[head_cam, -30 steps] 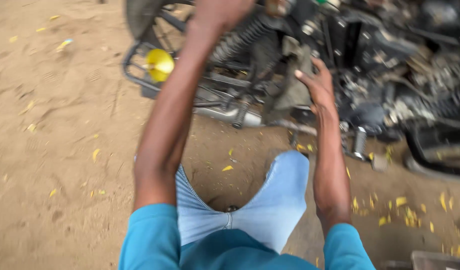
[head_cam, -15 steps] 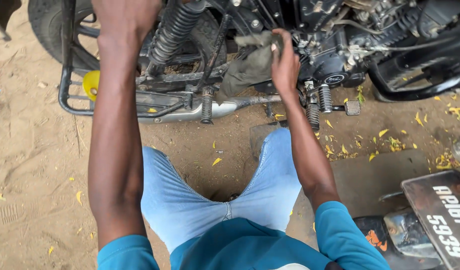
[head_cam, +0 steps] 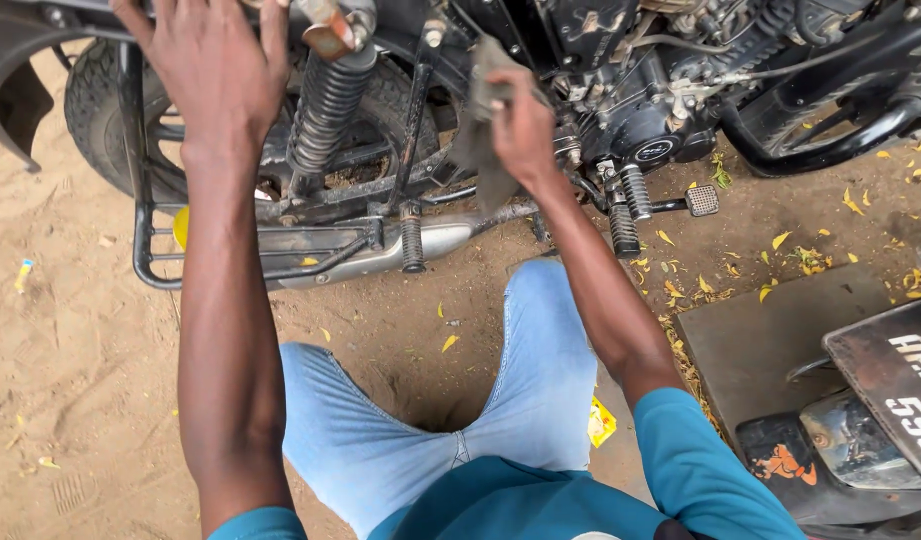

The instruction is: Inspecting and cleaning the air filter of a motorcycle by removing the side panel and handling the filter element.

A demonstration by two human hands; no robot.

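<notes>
Fingers of the left hand (head_cam: pixel 215 75) splay flat on the motorcycle frame (head_cam: pixel 310 205) at eleven o'clock — seemingly for bracing — while the right hand (head_cam: pixel 520 125) at one o'clock grips a grey rag (head_cam: pixel 480 150) against the engine (head_cam: pixel 630 90).

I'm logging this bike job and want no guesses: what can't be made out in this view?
- Left hand: fingertips cut off by the top edge; its grip can't be judged.
- Right hand: holds a grey-brown crumpled cloth, which hides the black motorcycle frame part behind it.
- Yellow round object: mostly hidden behind the black metal side guard; kind unclear.
</notes>
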